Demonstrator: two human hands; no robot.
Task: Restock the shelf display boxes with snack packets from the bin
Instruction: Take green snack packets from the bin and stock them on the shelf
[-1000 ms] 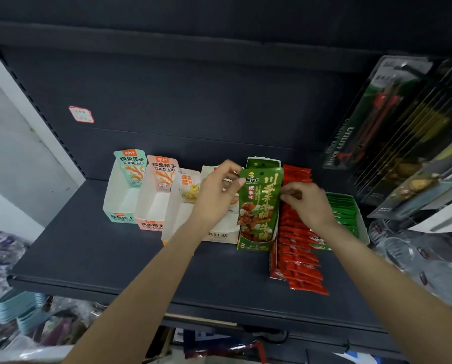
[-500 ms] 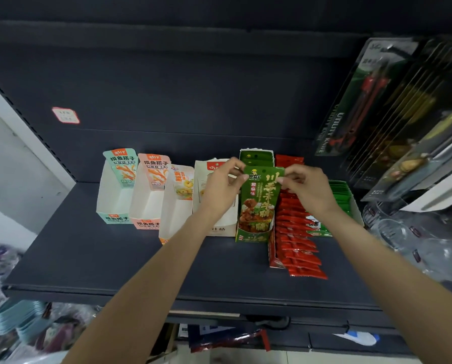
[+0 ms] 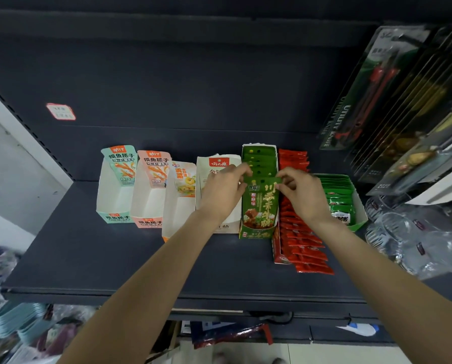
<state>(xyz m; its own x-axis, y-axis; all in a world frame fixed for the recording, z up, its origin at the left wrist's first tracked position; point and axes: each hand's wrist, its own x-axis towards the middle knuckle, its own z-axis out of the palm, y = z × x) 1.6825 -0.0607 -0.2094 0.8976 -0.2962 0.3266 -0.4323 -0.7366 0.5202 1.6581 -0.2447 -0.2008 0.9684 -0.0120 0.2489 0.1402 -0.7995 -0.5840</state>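
Note:
A green snack packet (image 3: 261,203) with gold lettering stands at the front of a narrow green display box (image 3: 256,233) in the middle of the dark shelf. My left hand (image 3: 223,191) pinches its top left corner and my right hand (image 3: 302,191) pinches its top right corner. More green packets (image 3: 259,160) fill the box behind it. A row of red packets (image 3: 302,232) sits in the box to the right. The bin is out of view.
Left of the green box stand display boxes: teal (image 3: 114,190), pink (image 3: 150,195), orange-edged (image 3: 179,203) and white (image 3: 219,164). A green box of packets (image 3: 341,200) is at the right. Utility knife packs (image 3: 371,88) hang upper right, clear glassware (image 3: 403,232) beneath them.
My right hand left the red packets and took the green packet's top right corner. Both hands have lowered the packet into the front of the green box.

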